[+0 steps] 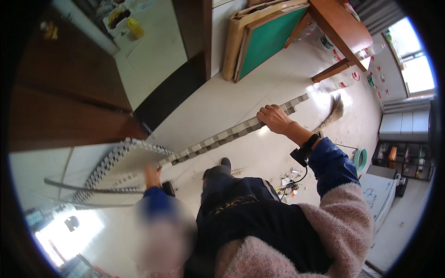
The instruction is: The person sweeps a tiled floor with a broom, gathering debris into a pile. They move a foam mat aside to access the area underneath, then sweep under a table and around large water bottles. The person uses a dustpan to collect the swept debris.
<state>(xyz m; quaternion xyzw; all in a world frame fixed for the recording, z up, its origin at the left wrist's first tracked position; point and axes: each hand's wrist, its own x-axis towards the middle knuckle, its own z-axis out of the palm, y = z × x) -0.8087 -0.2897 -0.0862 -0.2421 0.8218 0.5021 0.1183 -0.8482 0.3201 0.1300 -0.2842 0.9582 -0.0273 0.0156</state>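
A long, narrow band [218, 141] with a grey, white and dark checkered weave runs slantwise across the middle, above the floor. Near its far right end, my right hand [274, 118] is closed round it, fingers curled over the top edge. My left hand [152, 176] is at the band's lower left end and seems closed on it, though its fingers are partly smeared. Beside that hand spreads a woven checkered piece [132, 155] with a black-and-white border. Long grey strips [83, 186] stick out from it to the left. Whether band and woven piece are joined, I cannot tell.
A broom [334, 113] lies on the floor [199, 111] at right. Beyond are a wooden table [340, 23], a green board [271, 39] and several plastic bottles [343, 79]. Small scattered items [289, 181] lie near my legs. A brown door [69, 88] stands at left.
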